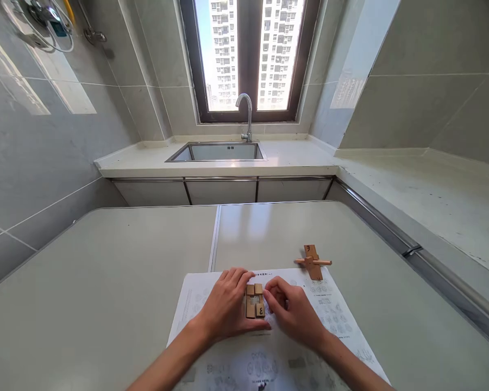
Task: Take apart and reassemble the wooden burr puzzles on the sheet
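Note:
Several flat wooden puzzle pieces point(250, 310) lie together as a small upright rectangle on a printed paper sheet point(215, 353), with a gap in the middle. One piece at the lower right bears a dark number that looks like a 3. My left hand point(225, 305) brackets the group from the left, fingers at its top edge and thumb along its bottom. Against the right side of the pieces, my right hand point(294, 310) is closed, its fingertips bent together near the upper right corner. Whatever lies between those fingertips is hidden.
Crossed wooden pieces with a round dowel point(325, 263) lie at the sheet's upper right corner. The sheet rests on a pale tabletop point(138, 260). Beyond its far edge are a counter point(293, 157), a sink point(224, 153) and a faucet point(249, 117) beneath a window.

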Demonstrator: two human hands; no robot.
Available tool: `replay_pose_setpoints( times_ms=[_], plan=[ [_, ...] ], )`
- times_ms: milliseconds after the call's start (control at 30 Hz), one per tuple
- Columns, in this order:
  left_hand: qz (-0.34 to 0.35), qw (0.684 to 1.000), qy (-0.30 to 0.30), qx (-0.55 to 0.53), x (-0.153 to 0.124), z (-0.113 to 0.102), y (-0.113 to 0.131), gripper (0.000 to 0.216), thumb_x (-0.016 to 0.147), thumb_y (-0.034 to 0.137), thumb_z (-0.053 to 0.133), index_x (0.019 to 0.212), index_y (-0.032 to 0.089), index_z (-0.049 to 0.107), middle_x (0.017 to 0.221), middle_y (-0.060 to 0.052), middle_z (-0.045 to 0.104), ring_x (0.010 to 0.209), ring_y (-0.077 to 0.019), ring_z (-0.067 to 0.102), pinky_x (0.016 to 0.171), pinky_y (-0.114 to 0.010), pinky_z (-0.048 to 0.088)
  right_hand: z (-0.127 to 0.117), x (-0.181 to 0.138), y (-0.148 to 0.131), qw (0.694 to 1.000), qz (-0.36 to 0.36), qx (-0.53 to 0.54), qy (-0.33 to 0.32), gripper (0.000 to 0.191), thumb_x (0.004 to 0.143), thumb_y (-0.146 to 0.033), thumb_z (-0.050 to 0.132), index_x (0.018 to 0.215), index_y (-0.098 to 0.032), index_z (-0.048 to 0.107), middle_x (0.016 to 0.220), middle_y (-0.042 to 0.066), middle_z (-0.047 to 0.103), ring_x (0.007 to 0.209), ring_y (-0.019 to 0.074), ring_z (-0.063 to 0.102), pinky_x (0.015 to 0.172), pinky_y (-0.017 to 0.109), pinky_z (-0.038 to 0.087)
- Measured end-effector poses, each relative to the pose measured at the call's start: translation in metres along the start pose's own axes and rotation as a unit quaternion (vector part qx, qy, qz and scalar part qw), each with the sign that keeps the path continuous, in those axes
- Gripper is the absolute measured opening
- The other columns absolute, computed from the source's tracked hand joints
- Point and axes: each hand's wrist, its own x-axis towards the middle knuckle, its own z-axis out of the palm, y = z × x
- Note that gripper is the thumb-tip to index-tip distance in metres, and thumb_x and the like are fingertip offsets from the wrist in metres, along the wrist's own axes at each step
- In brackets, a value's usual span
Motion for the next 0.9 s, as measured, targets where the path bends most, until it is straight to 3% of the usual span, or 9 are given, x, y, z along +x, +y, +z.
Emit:
replay_pose_setpoints(
  times_ms=[133, 233, 400, 467, 600, 767, 900],
  plan=[
    [-0.005, 0.999, -0.028, -0.046, -0.013, -0.014, -0.021, 0.097, 0.055, 0.063, 0.096, 0.132, 0.022, 0.054, 0.127, -0.013, 0.060, 0.114, -0.0342, 0.059, 0.098, -0.048, 0.053, -0.004, -0.002, 0.003, 0.989, -0.050, -0.127, -0.053, 0.006, 0.095, -0.027, 0.063, 0.098, -0.023, 0.059, 0.061, -0.009, 0.054, 0.052, 0.0121, 0.048, 0.058, 0.025, 0.037],
    [-0.022, 0.996, -0.049, -0.074, -0.021, -0.022, -0.034, 0.083, 0.057, 0.052, 0.099, 0.126, 0.025, 0.060, 0.125, -0.011, 0.057, 0.115, -0.0327, 0.058, 0.096, -0.045, 0.053, -0.005, -0.004, 0.004, 0.976, -0.073, -0.189, -0.086, 0.021, 0.085, -0.023, 0.072, 0.102, -0.023, 0.061, 0.061, -0.011, 0.054, 0.051, 0.0115, 0.049, 0.059, 0.025, 0.037],
    [-0.094, 0.972, -0.079, -0.202, -0.025, -0.026, -0.038, 0.074, 0.063, 0.043, 0.096, 0.126, 0.026, 0.061, 0.091, 0.002, 0.057, 0.084, -0.0204, 0.059, 0.076, -0.032, 0.052, -0.004, -0.005, 0.007, 0.962, -0.098, -0.234, -0.104, 0.022, 0.085, -0.027, 0.078, 0.102, -0.023, 0.065, 0.061, -0.008, 0.060, 0.053, 0.0137, 0.054, 0.060, 0.027, 0.036],
    [-0.124, 0.951, -0.072, -0.273, -0.025, -0.026, -0.034, 0.075, 0.066, 0.036, 0.094, 0.130, 0.027, 0.058, 0.084, 0.005, 0.055, 0.076, -0.0162, 0.056, 0.070, -0.028, 0.048, -0.004, -0.005, 0.009, 0.962, -0.105, -0.229, -0.102, 0.017, 0.089, -0.031, 0.077, 0.100, -0.024, 0.066, 0.062, -0.006, 0.063, 0.053, 0.0144, 0.056, 0.059, 0.027, 0.037],
    [-0.141, 0.925, -0.038, -0.350, -0.024, -0.027, -0.025, 0.069, 0.071, 0.032, 0.090, 0.130, 0.025, 0.055, 0.086, 0.004, 0.059, 0.073, -0.0141, 0.053, 0.070, -0.027, 0.047, -0.005, -0.004, 0.011, 0.974, -0.094, -0.188, -0.085, 0.017, 0.091, -0.036, 0.076, 0.102, -0.025, 0.069, 0.068, -0.003, 0.069, 0.052, 0.0147, 0.055, 0.058, 0.028, 0.041],
    [-0.138, 0.919, -0.030, -0.368, -0.024, -0.029, -0.021, 0.064, 0.074, 0.028, 0.087, 0.129, 0.024, 0.053, 0.083, 0.004, 0.059, 0.073, -0.0143, 0.054, 0.073, -0.029, 0.047, -0.006, -0.003, 0.008, 0.995, -0.030, -0.084, -0.050, 0.021, 0.093, -0.042, 0.073, 0.103, -0.025, 0.070, 0.071, -0.001, 0.069, 0.048, 0.0130, 0.049, 0.051, 0.027, 0.043],
    [-0.136, 0.915, -0.031, -0.379, -0.026, -0.027, -0.021, 0.064, 0.077, 0.024, 0.084, 0.132, 0.025, 0.051, 0.087, 0.004, 0.062, 0.073, -0.0139, 0.056, 0.070, -0.027, 0.048, -0.007, -0.003, 0.003, 1.000, 0.009, -0.008, -0.017, 0.028, 0.094, -0.048, 0.071, 0.108, -0.024, 0.070, 0.066, -0.001, 0.064, 0.056, 0.0168, 0.057, 0.055, 0.028, 0.048]
  ],
)
